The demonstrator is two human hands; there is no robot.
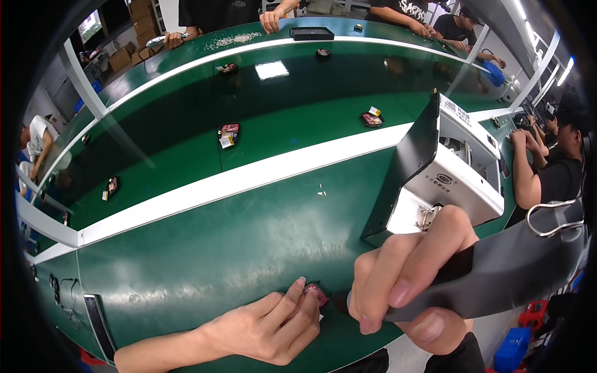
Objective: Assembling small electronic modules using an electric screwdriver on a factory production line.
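Left hand flat on green surface, fingers loosely pinching small red part; right hand clenched around dark flat tool.

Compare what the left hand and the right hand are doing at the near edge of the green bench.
The left hand lies low on the green bench, fingertips pinching a small red part; the right hand is raised above it. The left hand's thing is tiny, while the right hand grips a long dark flat tool. Both are bare and close together.
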